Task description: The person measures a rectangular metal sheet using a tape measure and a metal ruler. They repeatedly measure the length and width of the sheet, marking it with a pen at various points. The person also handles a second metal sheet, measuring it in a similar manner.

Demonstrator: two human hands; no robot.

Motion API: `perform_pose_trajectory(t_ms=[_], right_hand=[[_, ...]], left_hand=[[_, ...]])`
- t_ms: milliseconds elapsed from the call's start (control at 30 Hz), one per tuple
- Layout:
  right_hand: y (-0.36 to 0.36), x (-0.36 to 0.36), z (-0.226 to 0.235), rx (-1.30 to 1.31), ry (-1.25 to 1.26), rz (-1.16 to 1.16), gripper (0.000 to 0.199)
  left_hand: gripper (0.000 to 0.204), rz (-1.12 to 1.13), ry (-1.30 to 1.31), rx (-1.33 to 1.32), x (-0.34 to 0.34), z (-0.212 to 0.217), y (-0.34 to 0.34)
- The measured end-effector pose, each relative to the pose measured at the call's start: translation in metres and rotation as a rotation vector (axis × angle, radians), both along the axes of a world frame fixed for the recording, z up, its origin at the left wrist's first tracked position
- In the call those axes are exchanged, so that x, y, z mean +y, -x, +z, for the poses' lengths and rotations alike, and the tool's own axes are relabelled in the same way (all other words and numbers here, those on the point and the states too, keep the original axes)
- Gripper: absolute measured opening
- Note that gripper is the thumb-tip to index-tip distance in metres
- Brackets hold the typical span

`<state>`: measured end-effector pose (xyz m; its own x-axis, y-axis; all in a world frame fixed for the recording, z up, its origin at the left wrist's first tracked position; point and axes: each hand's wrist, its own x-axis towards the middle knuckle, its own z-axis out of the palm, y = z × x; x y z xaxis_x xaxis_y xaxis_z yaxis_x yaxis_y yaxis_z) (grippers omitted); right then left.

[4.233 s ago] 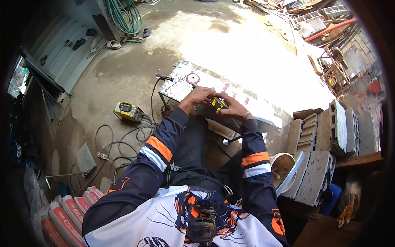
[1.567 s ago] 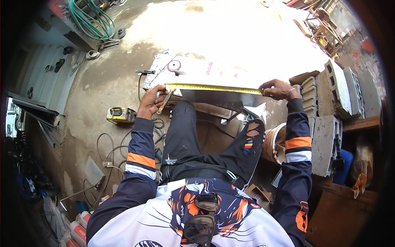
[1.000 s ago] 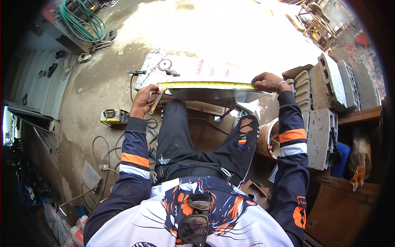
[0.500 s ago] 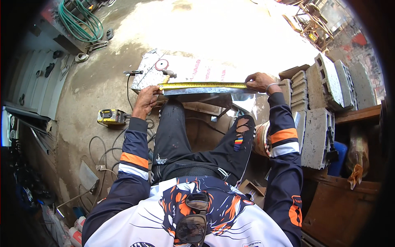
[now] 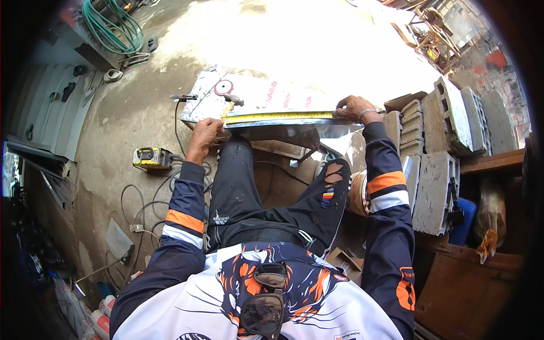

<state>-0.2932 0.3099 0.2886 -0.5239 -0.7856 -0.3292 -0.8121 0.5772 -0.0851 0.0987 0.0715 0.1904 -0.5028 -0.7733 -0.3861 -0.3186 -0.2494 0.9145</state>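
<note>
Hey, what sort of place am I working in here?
Most likely a small open-air metalworking yard: a yellow tape measure is stretched along a shiny metal piece, a yellow-and-black boxy machine sits to the left, and hollow concrete blocks are stacked on the right.

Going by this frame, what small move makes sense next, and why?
Probably hold the left hand steady and press the yellow measuring tape flat with the right hand: the tape stretches between both hands along the near edge of the metal piece, so a slip at either end would likely spoil the alignment.
</note>
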Motion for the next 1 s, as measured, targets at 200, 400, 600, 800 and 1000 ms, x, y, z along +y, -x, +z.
perform_pose_trajectory(t_ms=[200,400,600,800,1000], right_hand=[[0.006,-0.002,-0.007,0.021,0.041,0.054,0.033],[0.007,-0.008,-0.013,0.068,0.047,0.033,0.032],[0.006,0.002,-0.012,0.014,0.124,-0.063,0.034],[0.018,0.030,-0.023,-0.236,0.553,-0.285,0.040],[0.036,0.107,-0.056,-0.674,1.411,-0.913,0.030]], left_hand=[[0.022,0.015,0.145,-0.042,-0.001,-0.005,0.006],[0.054,0.098,0.285,-0.179,-0.004,-0.016,0.016],[0.094,0.004,0.352,-0.050,0.015,-0.013,0.037],[0.086,-0.034,0.178,-0.005,0.010,0.001,0.048],[0.079,-0.060,0.235,-0.093,-0.011,-0.006,0.050]])
